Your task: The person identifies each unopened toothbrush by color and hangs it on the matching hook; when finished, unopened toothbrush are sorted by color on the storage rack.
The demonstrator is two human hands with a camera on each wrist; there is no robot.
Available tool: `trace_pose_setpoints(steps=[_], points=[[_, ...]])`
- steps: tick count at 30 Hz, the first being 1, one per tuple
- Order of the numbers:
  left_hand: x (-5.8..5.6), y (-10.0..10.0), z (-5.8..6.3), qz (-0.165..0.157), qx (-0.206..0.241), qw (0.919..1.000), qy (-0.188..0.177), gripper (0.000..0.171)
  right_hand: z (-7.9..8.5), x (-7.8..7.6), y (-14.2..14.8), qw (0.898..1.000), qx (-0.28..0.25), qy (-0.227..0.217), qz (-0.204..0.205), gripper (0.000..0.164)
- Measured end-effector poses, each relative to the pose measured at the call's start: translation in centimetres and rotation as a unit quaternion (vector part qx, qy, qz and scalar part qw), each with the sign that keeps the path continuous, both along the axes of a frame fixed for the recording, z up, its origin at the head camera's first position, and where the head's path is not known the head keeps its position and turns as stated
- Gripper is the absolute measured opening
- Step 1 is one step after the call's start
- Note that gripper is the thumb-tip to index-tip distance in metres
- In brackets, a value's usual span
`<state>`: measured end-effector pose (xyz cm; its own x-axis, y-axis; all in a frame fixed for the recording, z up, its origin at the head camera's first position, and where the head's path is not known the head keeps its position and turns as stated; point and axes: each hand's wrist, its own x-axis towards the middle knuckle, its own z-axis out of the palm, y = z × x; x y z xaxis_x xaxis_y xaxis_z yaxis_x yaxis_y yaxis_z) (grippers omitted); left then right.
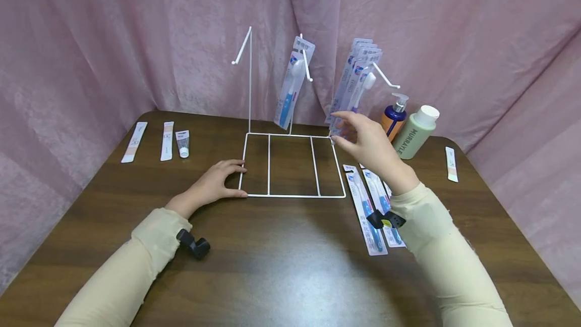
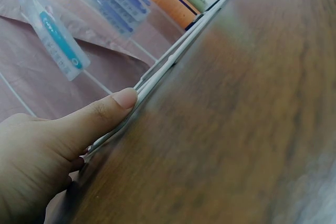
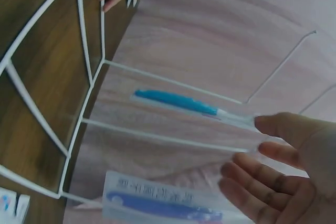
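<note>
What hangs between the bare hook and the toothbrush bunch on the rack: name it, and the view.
One toothbrush, on the middle hook, between the bare hook and the bunch: the head view shows it.

Tabletop (image 1: 272, 266) looking like smooth wood, semi-gloss, throwing glare my way. Wire rack (image 1: 295, 196) looking like coated metal. Toothbrush pkgs (image 1: 354, 82) shining, clear plastic. Curtain (image 1: 204, 39) showing velvety cloth w/ soft sheen.

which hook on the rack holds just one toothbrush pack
The middle hook: a single blue-handled toothbrush pack hangs there, whereas the right hook carries several packs and the left hook none.
</note>
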<state>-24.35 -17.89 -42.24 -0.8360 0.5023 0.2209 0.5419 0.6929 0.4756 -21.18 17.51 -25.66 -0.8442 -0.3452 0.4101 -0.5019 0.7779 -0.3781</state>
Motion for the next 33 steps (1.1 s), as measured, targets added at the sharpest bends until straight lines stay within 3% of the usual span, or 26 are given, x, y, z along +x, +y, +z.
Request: trace_pose_setpoints(steps=[9,19,28,33], points=[[-0.1,0.1,0.3,0.008,-0.014,0.9995,-0.027,0.072,-1.0,2.2,3.7,0.998,0.043,-0.052,0.011,0.045],[0.0,0.0,0.4,0.010,-0.017,0.9994,-0.029,0.070,-2.5,3.9,7.7,0.993,0.066,-0.091,-0.029,0.046],[0.0,-0.1,0.3,0.010,-0.017,0.9994,-0.029,0.070,-4.9,4.1,10.9,0.985,0.053,-0.154,-0.060,0.048],[0.1,0.0,0.5,0.012,-0.017,0.9993,-0.033,0.070,-6.5,3.6,12.5,0.981,0.062,-0.167,-0.081,0.050]])
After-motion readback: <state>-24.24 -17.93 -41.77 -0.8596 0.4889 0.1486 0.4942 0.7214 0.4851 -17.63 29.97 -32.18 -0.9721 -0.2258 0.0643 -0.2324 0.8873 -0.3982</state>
